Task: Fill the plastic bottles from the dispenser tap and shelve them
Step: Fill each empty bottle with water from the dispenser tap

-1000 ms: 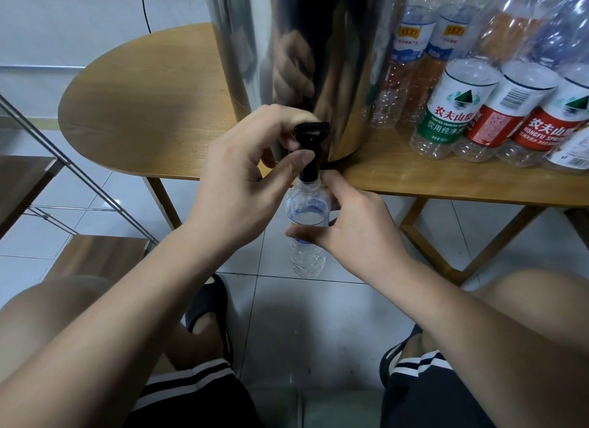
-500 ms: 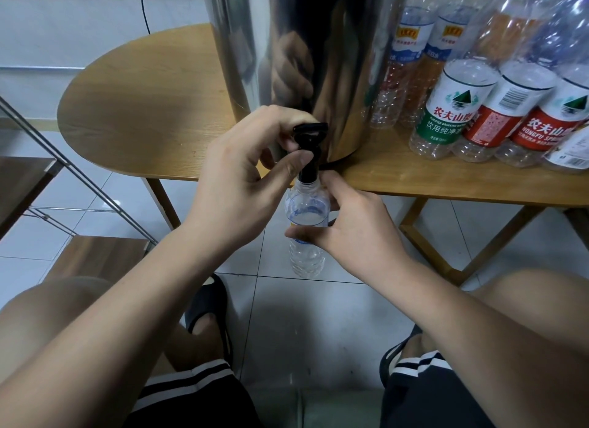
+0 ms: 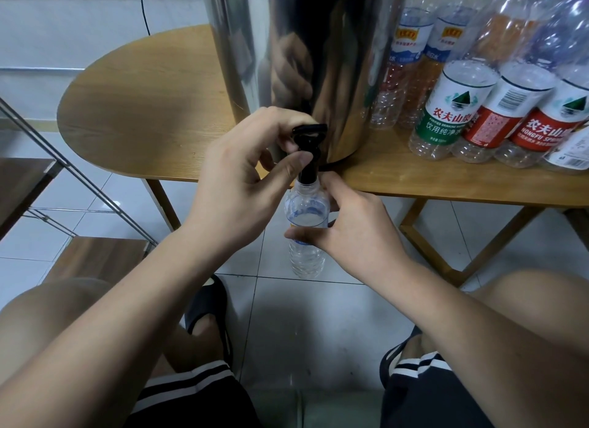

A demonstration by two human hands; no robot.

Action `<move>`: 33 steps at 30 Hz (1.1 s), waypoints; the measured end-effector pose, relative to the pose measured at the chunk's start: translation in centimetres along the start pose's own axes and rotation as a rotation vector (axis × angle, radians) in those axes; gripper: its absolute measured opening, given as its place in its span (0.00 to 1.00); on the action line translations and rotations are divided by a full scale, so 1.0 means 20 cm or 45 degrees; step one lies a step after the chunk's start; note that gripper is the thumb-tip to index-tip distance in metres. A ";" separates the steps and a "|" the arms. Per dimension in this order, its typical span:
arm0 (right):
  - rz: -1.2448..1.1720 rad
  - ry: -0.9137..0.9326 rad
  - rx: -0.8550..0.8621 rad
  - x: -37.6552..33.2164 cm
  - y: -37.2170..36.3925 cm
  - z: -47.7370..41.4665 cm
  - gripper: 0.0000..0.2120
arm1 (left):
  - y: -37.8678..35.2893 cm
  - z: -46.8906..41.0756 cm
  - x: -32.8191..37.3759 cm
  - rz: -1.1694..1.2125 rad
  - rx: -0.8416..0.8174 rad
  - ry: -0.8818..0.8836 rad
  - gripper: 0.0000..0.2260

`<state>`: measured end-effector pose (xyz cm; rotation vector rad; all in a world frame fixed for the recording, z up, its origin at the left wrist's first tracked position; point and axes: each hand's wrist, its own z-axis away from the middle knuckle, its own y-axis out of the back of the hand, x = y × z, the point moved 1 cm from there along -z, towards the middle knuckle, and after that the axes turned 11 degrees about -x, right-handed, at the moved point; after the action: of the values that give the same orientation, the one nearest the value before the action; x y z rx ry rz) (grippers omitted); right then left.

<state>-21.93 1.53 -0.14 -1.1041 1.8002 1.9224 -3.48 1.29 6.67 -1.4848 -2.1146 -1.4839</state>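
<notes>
A shiny steel dispenser (image 3: 287,60) stands on the wooden table (image 3: 143,108). Its black tap (image 3: 309,147) juts over the table's front edge. My left hand (image 3: 242,185) grips the tap, thumb against its stem and fingers over the lever. Below it, a clear plastic bottle (image 3: 306,233) hangs upright with its mouth right under the spout. My right hand (image 3: 353,233) holds that bottle around its upper body. Water stands high in the bottle, near its shoulder.
Several clear plastic bottles (image 3: 452,108) with green, red and blue labels crowd the table to the right of the dispenser. A metal-framed shelf with wooden boards (image 3: 95,258) stands at the left. Below are white floor tiles, my knees and black slippers.
</notes>
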 end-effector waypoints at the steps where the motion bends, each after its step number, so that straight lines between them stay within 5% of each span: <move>1: -0.002 0.000 -0.001 0.00 0.00 0.00 0.35 | 0.00 0.00 0.00 -0.001 0.001 -0.001 0.10; 33: -0.018 -0.004 -0.003 0.01 0.00 0.00 0.34 | -0.01 0.00 0.00 0.035 0.000 0.015 0.10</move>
<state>-22.13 1.42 -0.28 -1.1107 1.7840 1.9178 -3.51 1.30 6.53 -1.4954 -2.0785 -1.4797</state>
